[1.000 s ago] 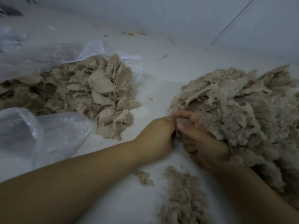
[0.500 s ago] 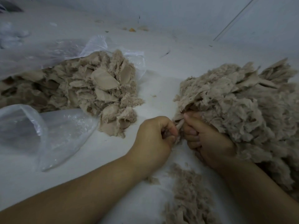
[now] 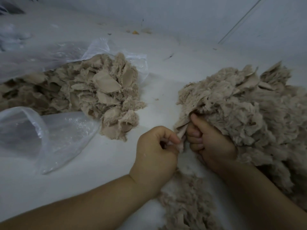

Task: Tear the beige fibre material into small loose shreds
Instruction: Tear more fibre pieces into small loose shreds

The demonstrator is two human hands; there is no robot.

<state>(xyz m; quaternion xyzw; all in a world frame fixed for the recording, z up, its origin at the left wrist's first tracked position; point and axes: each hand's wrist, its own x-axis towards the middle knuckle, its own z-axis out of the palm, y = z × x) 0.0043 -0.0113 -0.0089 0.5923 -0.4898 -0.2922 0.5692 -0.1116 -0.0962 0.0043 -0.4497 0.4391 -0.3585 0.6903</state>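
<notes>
Beside the plastic bag (image 3: 49, 140) spilling beige fibre (image 3: 93, 90), both hands (image 3: 156, 151) (image 3: 211, 143) pinch one fibre piece (image 3: 181, 130).

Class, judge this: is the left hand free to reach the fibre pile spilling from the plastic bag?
Probably not yet: the left hand is pinching a fibre piece; otherwise bare surface leads to that pile.

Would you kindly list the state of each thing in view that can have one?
left hand: pinching the fibre piece
right hand: gripping the same piece
fibre piece: held between both hands
right heap: fluffy, loose
left heap: flat flakes, spilling from the bag
plastic bag: open, lying flat
near shreds: loose on the surface
</notes>
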